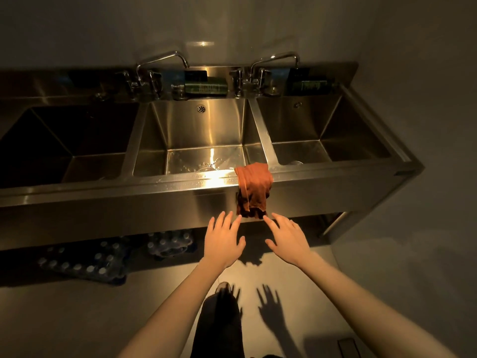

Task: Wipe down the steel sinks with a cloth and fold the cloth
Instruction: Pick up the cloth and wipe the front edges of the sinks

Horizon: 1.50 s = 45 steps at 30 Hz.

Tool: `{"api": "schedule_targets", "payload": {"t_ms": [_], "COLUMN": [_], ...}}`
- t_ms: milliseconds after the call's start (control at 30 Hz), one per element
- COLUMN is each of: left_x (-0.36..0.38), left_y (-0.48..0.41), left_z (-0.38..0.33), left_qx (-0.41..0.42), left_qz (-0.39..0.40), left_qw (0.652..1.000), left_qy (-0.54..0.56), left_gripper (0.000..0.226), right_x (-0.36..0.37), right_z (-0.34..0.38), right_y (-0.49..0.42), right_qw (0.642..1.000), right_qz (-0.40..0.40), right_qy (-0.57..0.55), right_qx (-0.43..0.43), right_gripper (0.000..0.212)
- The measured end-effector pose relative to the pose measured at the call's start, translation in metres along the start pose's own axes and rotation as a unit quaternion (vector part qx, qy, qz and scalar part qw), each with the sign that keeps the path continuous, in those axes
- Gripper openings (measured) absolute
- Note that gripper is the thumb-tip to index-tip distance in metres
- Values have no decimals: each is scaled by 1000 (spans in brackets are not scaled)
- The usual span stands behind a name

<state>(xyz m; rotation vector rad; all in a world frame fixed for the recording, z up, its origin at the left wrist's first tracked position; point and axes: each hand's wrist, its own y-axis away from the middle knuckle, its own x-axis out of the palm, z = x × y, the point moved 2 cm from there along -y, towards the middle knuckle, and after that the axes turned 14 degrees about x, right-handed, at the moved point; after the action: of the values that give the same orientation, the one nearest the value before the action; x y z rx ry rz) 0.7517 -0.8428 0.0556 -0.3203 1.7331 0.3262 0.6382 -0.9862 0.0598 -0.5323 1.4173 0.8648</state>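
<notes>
cloth (254, 187), orange and loosely bunched, lies draped over the front rim of the steel sinks (154, 186), right where the divider between the middle and right basins meets that rim. its lower end hangs down the front panel.

both hands are released, fingers straight and spread, grasping nothing. the left hand (223, 240) and right hand (287, 240) sit just below the cloth's hanging edge, one to each side, fingertips near it (whether they touch it i cannot tell).

my read is that this is the cloth-handling step rather than wiping. the cloth is rumpled, not squarely folded, so the fold looks not yet done. the next move calls for each hand to pinch a lower corner, lift the cloth clear of the rim without letting the upper part slide into a basin, then shake it flat before doubling it over.

the middle basin (196, 125) holds drops and a wet sheen on its floor around the drain. the right basin (296, 122) shows only a pale shape low at its front, probably its drain. the left basin (85, 130) is too dark to judge. beneath the sinks lie wrapped packs of bottles (85, 262).
</notes>
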Motion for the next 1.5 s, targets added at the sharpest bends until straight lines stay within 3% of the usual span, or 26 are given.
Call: {"api": "schedule_targets", "payload": {"t_ms": [500,700,967,1100,1267,1400,1500], "left_x": [-32,-21,-14,-13,-11,-16,-22], "left_y": [-146,-174,-192,-192,-184,-182,-187], "left_z": [87,87,91,92,81,75,70], "left_qx": [112,122,139,160,147,154,164], "left_qz": [25,47,50,4,-81,-91,-109], "left_qw": [993,991,988,986,983,978,974], "left_qy": [-21,-8,39,57,75,110,110], "left_gripper": [66,71,68,52,23,23,41], "right_x": [-38,-36,-40,-41,-30,-28,-44], "right_z": [12,1,-10,-9,-15,-16,-21], "right_y": [-154,-184,-226,-230,-214,-201,-192], "right_qw": [999,999,980,979,987,988,988], "right_qz": [-18,41,158,161,62,6,4], "right_qy": [21,35,54,-8,-64,-89,-122], "right_qx": [17,-5,-108,-124,-135,-127,-96], "right_gripper": [72,84,97,91,62,35,26]}}
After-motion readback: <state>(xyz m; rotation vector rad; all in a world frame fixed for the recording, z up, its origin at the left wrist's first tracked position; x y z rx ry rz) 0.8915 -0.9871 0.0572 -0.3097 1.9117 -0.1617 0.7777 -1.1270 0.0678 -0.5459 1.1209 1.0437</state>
